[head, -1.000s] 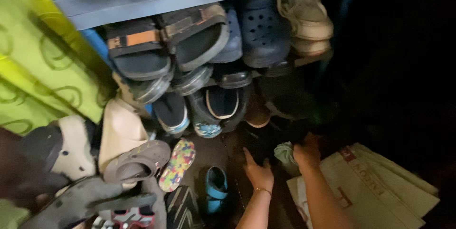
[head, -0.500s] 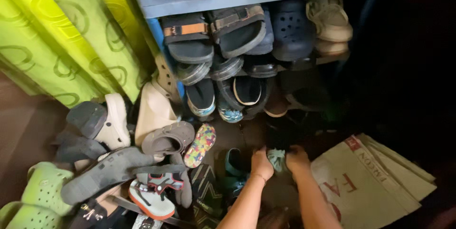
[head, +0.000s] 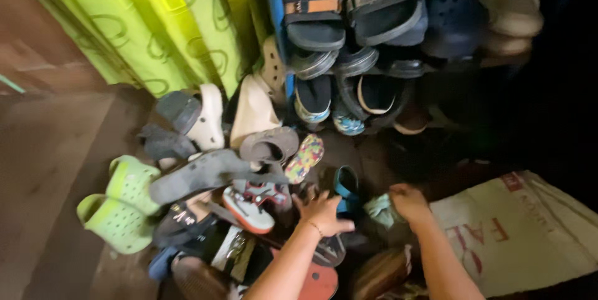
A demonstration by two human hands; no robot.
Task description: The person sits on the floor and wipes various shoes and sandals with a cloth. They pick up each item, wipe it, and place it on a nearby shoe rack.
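Right hand (head: 410, 203) closed in a pinch on a small crumpled pale-green cloth (head: 381, 208), held low over the dark floor in front of the shoe rack. Left hand (head: 324, 211) spread, fingers fanned, palm down, resting at the edge of a blue-strapped sandal (head: 345, 185); whether it presses the sandal or only hovers against it cannot be told.

Judgement on the step in hand: the cloth work looks best done with the left hand steadying or shifting one shoe at a time while the right keeps the cloth bunched in the fingertips, so no loose corner drags into the pile.

Edges and room:
- Left of the hands, a tight heap: a red-and-white sports sandal (head: 249, 203), a long grey rubber slipper (head: 205, 172), a multicoloured speckled flip-flop (head: 304, 158). No free floor there.
- A pair of lime-green perforated clogs (head: 121, 203) lies at the heap's outer edge, next to open brown floor.
- Ahead, the blue-framed shoe rack (head: 278, 20), its shelves packed; the bottom shelf overhangs the reach.
- Right, a folded off-white woven sack with red print (head: 529, 231), just beside the right forearm.
- Behind the heap, a yellow-green patterned curtain (head: 168, 20).
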